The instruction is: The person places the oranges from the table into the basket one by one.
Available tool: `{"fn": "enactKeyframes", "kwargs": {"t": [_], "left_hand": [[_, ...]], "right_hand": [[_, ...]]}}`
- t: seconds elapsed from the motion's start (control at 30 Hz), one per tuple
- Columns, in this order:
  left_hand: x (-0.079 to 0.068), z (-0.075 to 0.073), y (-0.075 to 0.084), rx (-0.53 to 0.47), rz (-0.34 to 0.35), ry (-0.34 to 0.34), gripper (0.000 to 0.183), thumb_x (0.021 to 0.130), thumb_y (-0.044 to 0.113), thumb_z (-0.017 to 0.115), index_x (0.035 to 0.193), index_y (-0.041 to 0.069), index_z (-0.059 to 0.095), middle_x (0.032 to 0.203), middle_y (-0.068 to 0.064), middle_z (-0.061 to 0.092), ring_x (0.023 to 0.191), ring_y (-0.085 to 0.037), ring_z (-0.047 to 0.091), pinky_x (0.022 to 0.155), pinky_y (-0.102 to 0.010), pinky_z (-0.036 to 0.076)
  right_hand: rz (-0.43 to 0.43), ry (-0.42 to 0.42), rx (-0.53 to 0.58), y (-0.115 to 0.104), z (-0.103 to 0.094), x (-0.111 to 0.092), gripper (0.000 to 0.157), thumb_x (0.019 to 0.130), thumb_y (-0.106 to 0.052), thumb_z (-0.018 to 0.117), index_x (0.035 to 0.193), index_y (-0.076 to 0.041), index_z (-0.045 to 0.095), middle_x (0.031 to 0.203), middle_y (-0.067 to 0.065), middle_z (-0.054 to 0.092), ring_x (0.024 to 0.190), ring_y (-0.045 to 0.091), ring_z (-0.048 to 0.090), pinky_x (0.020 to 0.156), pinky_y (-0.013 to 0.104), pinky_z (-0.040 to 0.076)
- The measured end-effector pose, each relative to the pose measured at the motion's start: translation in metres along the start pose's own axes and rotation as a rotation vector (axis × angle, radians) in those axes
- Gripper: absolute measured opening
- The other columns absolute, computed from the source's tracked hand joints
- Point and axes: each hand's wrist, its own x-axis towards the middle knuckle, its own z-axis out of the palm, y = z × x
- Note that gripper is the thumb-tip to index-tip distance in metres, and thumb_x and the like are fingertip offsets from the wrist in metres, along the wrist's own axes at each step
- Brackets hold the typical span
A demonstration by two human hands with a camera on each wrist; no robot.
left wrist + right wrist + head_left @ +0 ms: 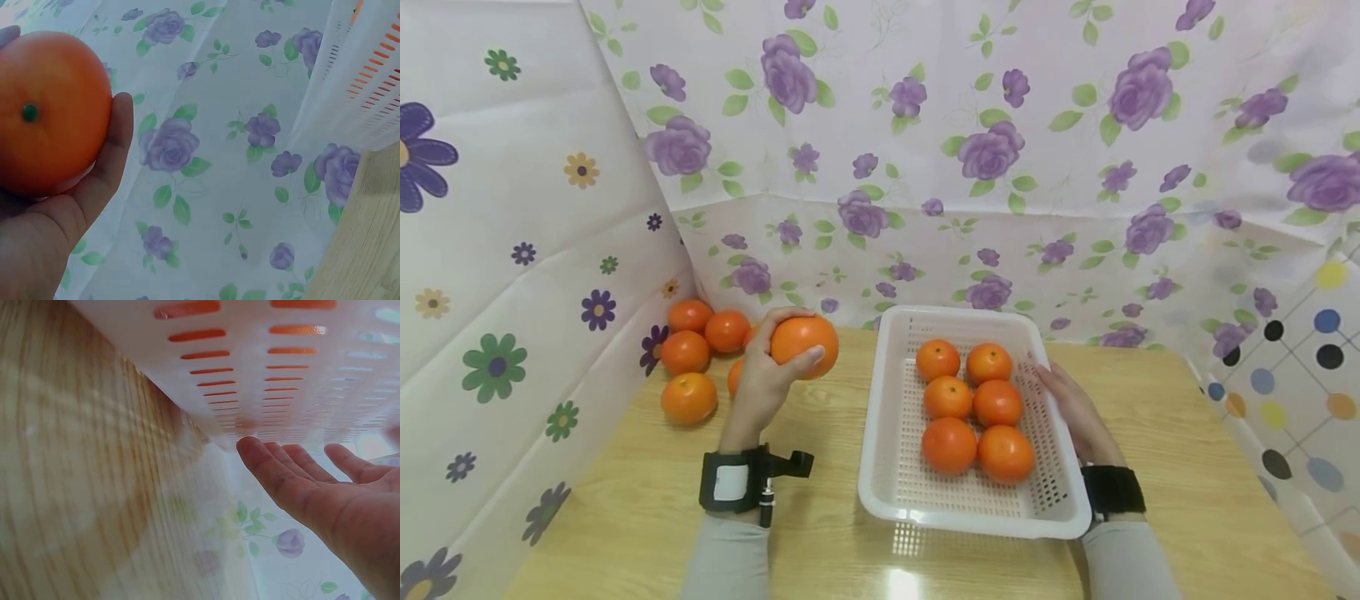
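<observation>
My left hand (758,392) grips an orange (811,337), thumb on the near side and fingers around the back, held up left of the basket. In the left wrist view the orange (62,106) shows a green stem spot. A white plastic basket (880,450) with slotted walls holds several oranges (949,446) in two columns. At the basket's right side is my right hand (1078,417), its thumb by the rim. The right wrist view shows its fingers (287,469) fairly straight, fingertips right at the slotted wall.
Several loose oranges (688,398) lie on the wooden table (820,533) at the left, some partly hidden behind my left hand. A flowered cloth (925,167) hangs behind the table, with patterned sheets along both sides.
</observation>
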Motion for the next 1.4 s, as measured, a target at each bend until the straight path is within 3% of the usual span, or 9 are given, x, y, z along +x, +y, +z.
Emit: {"fn": "enactKeyframes", "kwargs": {"t": [0.33,0.63,1.0,1.23,1.4], "left_hand": [[0.016,0.019,0.018,-0.055,0.065,-0.036,0.049,0.089,0.023,0.074,0.134,0.012,0.058,0.138,-0.005,0.056,0.112,-0.031,0.057,0.090,-0.049,0.051],[0.037,0.053,0.034,-0.096,0.107,-0.088,0.049,0.088,0.020,0.076,0.132,0.008,0.059,0.135,-0.011,0.057,0.111,-0.031,0.058,0.090,-0.050,0.052],[0.065,0.093,0.046,0.019,0.189,-0.142,0.043,0.090,0.022,0.079,0.129,0.013,0.063,0.132,-0.007,0.056,0.111,-0.028,0.060,0.089,-0.049,0.055],[0.069,0.104,0.045,0.051,0.196,-0.162,0.043,0.088,0.018,0.080,0.128,0.012,0.063,0.132,-0.008,0.056,0.110,-0.027,0.060,0.088,-0.046,0.056],[0.076,0.120,0.044,0.132,0.174,-0.243,0.043,0.089,0.020,0.081,0.128,0.015,0.063,0.133,-0.007,0.055,0.108,-0.025,0.060,0.086,-0.043,0.056]], "right_hand": [[0.008,0.007,-0.017,-0.001,0.001,-0.001,0.070,0.110,-0.056,0.036,0.168,-0.028,0.010,0.162,0.023,0.033,0.120,0.016,0.061,0.098,0.051,0.054],[0.003,0.015,-0.048,-0.002,0.001,-0.001,0.071,0.110,-0.056,0.035,0.169,-0.026,0.007,0.162,0.025,0.031,0.121,0.017,0.059,0.099,0.050,0.053],[-0.008,0.005,-0.020,0.001,0.000,-0.001,0.070,0.111,-0.055,0.035,0.169,-0.027,0.008,0.163,0.024,0.031,0.119,0.015,0.060,0.099,0.050,0.053],[0.006,0.013,-0.018,0.000,0.002,-0.001,0.070,0.110,-0.056,0.036,0.168,-0.028,0.010,0.163,0.024,0.032,0.121,0.019,0.059,0.098,0.052,0.054],[0.006,0.018,-0.043,-0.001,0.001,-0.002,0.071,0.109,-0.057,0.036,0.168,-0.028,0.009,0.163,0.024,0.032,0.123,0.021,0.058,0.099,0.053,0.053]]}}
